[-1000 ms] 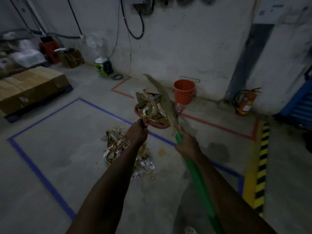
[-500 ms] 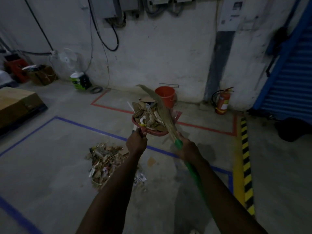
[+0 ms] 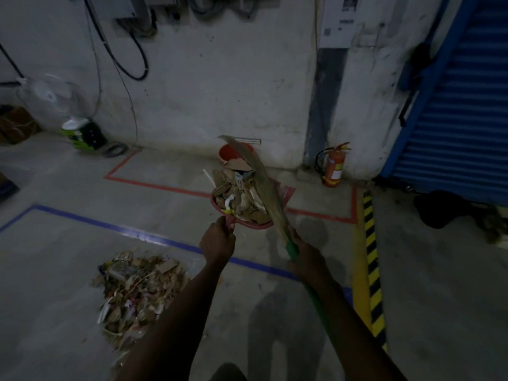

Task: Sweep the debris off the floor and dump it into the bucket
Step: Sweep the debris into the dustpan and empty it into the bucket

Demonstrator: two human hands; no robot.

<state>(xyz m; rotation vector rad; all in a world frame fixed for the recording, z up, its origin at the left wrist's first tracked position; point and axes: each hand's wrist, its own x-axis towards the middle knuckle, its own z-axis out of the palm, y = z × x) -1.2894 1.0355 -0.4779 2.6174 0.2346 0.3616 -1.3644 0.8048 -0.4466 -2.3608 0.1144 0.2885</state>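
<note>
My left hand (image 3: pixel 217 242) grips the handle of a red dustpan (image 3: pixel 287 191) held above the floor and heaped with cardboard scraps and paper. My right hand (image 3: pixel 304 253) holds the green handle of a broom (image 3: pixel 263 185), whose straw bristles lie across the load in the dustpan. An orange bucket (image 3: pixel 227 153) stands by the far wall, partly hidden behind the dustpan and bristles. A pile of debris (image 3: pixel 137 287) lies on the floor at the lower left, beside my left forearm.
A fire extinguisher (image 3: pixel 333 167) stands at the wall right of the bucket. Red and blue tape lines mark the floor, with a yellow-black hazard stripe (image 3: pixel 371 259) on the right. A blue roller shutter (image 3: pixel 464 105) is far right, a fan (image 3: pixel 52 96) far left.
The view has swung right and closer to the wall. The loaded dustpan now overlaps the bucket, and the debris pile has slid to the lower left. Both hands keep their grips.
</note>
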